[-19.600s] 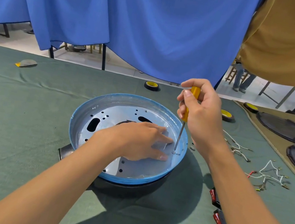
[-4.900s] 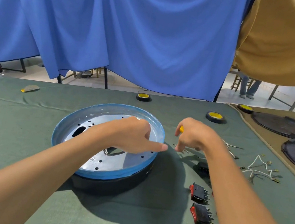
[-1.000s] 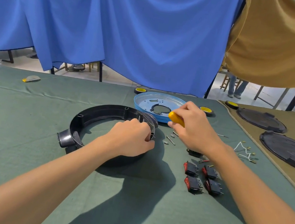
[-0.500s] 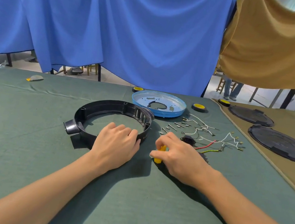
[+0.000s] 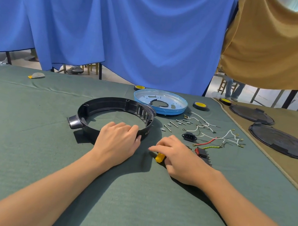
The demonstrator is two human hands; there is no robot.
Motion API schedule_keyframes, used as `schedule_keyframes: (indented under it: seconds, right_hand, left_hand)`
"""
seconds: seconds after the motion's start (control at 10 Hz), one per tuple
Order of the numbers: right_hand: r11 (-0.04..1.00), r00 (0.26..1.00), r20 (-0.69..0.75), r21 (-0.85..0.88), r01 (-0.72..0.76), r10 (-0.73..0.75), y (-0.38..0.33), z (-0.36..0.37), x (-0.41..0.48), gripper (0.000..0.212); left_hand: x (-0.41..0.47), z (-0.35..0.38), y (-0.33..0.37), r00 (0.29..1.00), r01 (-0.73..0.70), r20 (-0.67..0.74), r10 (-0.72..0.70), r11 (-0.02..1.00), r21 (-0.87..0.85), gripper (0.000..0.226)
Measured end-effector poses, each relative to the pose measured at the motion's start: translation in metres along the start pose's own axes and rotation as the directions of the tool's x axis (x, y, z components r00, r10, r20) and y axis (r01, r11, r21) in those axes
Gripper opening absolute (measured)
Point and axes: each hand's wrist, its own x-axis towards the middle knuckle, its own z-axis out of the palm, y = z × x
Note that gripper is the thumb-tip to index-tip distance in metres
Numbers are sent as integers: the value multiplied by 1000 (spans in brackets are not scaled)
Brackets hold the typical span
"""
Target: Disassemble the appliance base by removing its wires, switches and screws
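Note:
The black plastic ring (image 5: 93,107) of the appliance base lies on the green cloth. My left hand (image 5: 117,141) grips its near rim, fingers draped inside and thumb on the outer wall. To the right, my right hand (image 5: 178,157) lies low on the cloth and holds the yellow-handled screwdriver (image 5: 160,157), of which only the handle end shows. The blue metal plate (image 5: 176,109) sits apart, behind the ring. Loose screws (image 5: 169,128), white, red and yellow-green wires (image 5: 228,140), a black power socket (image 5: 189,136) and red switches (image 5: 202,153) lie to the right.
Two yellow-cored tape rolls (image 5: 200,105) (image 5: 139,87) flank the blue plate. Two black round lids (image 5: 281,142) (image 5: 250,114) rest on the brown cloth at the right. Blue and tan curtains hang behind the table. A small grey scrap (image 5: 37,75) lies far left.
Over the last second my right hand came down with the screwdriver from above the screws to the cloth beside the ring. My left hand stays on the ring's near rim.

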Motion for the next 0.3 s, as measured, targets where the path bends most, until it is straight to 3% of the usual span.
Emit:
schedule_keyframes:
  seconds: [0.2,0.3]
  right_hand:
    - [997,997,-76,72,-14,20,0,-11,-5,53]
    - [971,953,-263,217,-96,153,-4,-28,-9,44]
  left_hand:
    - [0,1,0,1000,3,-2,-3,1000,-18,22]
    - [0,3,0,999,27,27,-26,998,-49,23]
